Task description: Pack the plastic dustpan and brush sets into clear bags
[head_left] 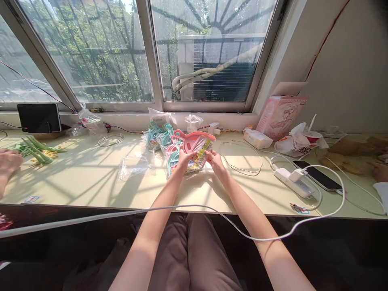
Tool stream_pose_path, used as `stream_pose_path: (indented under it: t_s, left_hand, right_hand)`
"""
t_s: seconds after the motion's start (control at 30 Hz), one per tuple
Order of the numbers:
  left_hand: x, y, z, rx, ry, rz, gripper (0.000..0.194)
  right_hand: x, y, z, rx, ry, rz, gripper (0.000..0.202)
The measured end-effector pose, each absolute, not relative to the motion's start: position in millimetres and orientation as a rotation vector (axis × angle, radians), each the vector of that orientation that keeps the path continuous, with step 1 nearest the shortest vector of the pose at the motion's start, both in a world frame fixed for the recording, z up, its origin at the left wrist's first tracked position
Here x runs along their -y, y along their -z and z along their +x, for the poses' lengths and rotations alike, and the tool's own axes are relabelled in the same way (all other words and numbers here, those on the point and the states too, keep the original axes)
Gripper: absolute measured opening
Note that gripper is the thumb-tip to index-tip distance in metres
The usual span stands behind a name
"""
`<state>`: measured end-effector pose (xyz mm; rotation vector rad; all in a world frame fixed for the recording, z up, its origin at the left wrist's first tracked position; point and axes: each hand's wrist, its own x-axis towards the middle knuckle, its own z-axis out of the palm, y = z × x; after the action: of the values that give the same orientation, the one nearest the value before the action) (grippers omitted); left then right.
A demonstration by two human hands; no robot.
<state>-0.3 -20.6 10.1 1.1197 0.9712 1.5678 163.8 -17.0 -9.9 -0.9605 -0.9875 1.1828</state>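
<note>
Both of my hands hold a pink dustpan-and-brush set [194, 140] with a colourful printed card, tilted above the pale table [91, 186]. My left hand [184, 158] has its fingers closed on the set's lower left side. On the right, my right hand [216, 160] pinches the card's edge. Beneath and to the left lie more sets in clear wrapping, a teal one [174, 158] nearest my left hand and other teal ones [154, 135] behind. A crumpled clear plastic bag [135, 166] rests left of the pile.
White cables and a power strip [292, 182] lie at right beside a black phone [317, 176]. A pink box [280, 115] stands at back right. Another person's hand [10, 161] is at far left near green stems [38, 151]. One cable crosses over my forearms.
</note>
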Motion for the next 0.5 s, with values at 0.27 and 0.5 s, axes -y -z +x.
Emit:
stream_pose_path:
  t_s: [0.27,0.5]
  left_hand:
    - [33.7,-37.1,-20.5,-1.221,-1.761,1.375,0.070]
    - [64.4,-41.8,-173.8,-2.400,-1.060,1.555,0.068]
  right_hand:
    - [20.4,4.3,176.0,0.815,-1.228,-0.869,0.022]
    - [16.5,5.5,180.7,0.772,-1.216,-0.839,0.027]
